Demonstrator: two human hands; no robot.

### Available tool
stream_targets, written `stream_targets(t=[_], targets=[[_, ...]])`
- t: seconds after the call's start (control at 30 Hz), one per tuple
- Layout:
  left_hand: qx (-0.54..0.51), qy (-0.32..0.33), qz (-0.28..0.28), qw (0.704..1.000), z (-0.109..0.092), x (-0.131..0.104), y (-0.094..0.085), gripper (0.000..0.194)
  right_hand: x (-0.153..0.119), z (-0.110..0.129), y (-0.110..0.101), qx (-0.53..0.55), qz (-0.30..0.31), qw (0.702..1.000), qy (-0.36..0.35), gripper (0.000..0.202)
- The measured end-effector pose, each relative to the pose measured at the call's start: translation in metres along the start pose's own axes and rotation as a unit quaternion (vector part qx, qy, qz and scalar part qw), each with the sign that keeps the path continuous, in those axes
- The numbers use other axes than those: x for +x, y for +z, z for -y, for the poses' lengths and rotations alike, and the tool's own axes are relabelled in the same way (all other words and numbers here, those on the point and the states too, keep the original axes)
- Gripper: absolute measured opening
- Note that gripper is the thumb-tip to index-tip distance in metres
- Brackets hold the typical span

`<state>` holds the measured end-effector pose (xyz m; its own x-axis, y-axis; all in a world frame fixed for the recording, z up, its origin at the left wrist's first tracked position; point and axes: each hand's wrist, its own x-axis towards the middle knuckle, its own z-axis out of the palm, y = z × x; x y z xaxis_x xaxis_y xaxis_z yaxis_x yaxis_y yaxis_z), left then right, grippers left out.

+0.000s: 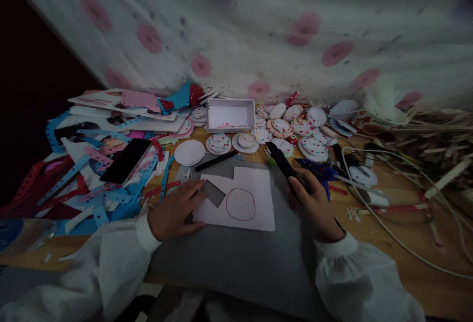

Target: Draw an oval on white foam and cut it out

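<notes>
Right hand (314, 204): fingers wrapped around a black tool (281, 162), held to the right of the paper and clear of it. Its far end points away from the person; whether a blade or tip is exposed cannot be told.

Left hand (177, 211): fingers spread and gripping nothing, laid over the left edge of the white paper (264, 199), beside a rectangular opening. The paper lies flat on a grey mat (229, 263), between the two hands, and carries a red circle (241, 205) right of the opening.

Handling advice: hold the sheet down with flat fingers, since the opening probably weakens that side. Keep those fingers outside the circle and off the tool's line. Check the tool's end before contact, and keep the mat under the whole circle.

Beyond the paper: a black pen (216, 161) lies at the mat's far edge, near a stack of white discs (189, 152). A white box (236, 114) stands farther back on the counter (391, 248); a phone (127, 161) rests on scraps to the left.
</notes>
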<state>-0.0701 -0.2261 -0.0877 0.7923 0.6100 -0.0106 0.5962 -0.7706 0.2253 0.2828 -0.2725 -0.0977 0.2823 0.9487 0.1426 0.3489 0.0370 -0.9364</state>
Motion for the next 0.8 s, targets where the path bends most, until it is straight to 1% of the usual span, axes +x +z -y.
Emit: stream_targets(t=[0.07,0.13,0.17,0.2,0.23,0.3,0.33,0.37,0.4,0.43,0.47,0.53,0.63,0.67,0.73,0.77,0.8], targets=[[-0.039,-0.027,-0.021,0.999,-0.005,0.005,-0.008,0.064,-0.011,0.012,-0.004,0.027,0.011,0.999,0.032,0.028],[-0.123,-0.077,-0.07,0.987,-0.016,0.014,-0.016,0.06,-0.021,0.023,-0.005,0.04,0.029,0.997,0.053,0.027],[-0.187,-0.1,-0.1,0.972,-0.024,0.021,-0.019,0.056,-0.025,0.028,-0.003,0.047,0.042,0.996,0.06,0.026],[-0.262,-0.12,-0.119,0.95,-0.034,0.028,-0.021,0.052,-0.029,0.033,-0.001,0.057,0.058,0.995,0.065,0.026],[-0.349,-0.135,-0.128,0.919,-0.044,0.036,-0.022,0.047,-0.033,0.037,0.001,0.069,0.078,0.992,0.065,0.026],[-0.527,-0.139,-0.123,0.83,-0.064,0.053,-0.02,0.042,-0.04,0.043,0.007,0.096,0.127,0.986,0.055,0.026],[-0.588,-0.132,-0.12,0.789,-0.074,0.062,-0.018,0.043,-0.044,0.046,0.01,0.107,0.148,0.982,0.049,0.026],[-0.63,-0.13,-0.116,0.757,-0.084,0.07,-0.016,0.043,-0.047,0.049,0.013,0.117,0.165,0.978,0.044,0.025],[-0.659,-0.135,-0.11,0.732,-0.092,0.077,-0.014,0.043,-0.05,0.051,0.016,0.126,0.176,0.976,0.041,0.024],[-0.68,-0.143,-0.117,0.709,-0.099,0.082,-0.013,0.044,-0.052,0.052,0.018,0.134,0.182,0.973,0.039,0.023],[-0.693,-0.154,-0.119,0.694,-0.104,0.086,-0.013,0.045,-0.054,0.054,0.019,0.142,0.182,0.972,0.039,0.023],[-0.711,-0.177,-0.122,0.67,-0.111,0.09,-0.014,0.045,-0.057,0.055,0.02,0.154,0.177,0.971,0.04,0.023],[-0.734,-0.195,-0.126,0.638,-0.112,0.088,-0.017,0.04,-0.059,0.055,0.017,0.166,0.181,0.968,0.056,0.024],[-0.745,-0.198,-0.134,0.623,-0.111,0.087,-0.018,0.038,-0.059,0.054,0.016,0.183,0.197,0.961,0.06,0.029],[-0.772,-0.208,-0.15,0.581,-0.109,0.089,-0.02,0.035,-0.06,0.054,0.016,0.246,0.235,0.939,0.056,0.051],[-0.789,-0.211,-0.157,0.555,-0.109,0.091,-0.022,0.034,-0.061,0.054,0.018,0.284,0.243,0.926,0.047,0.064],[-0.806,-0.209,-0.159,0.531,-0.11,0.094,-0.024,0.033,-0.061,0.055,0.022,0.314,0.234,0.92,0.034,0.072]])
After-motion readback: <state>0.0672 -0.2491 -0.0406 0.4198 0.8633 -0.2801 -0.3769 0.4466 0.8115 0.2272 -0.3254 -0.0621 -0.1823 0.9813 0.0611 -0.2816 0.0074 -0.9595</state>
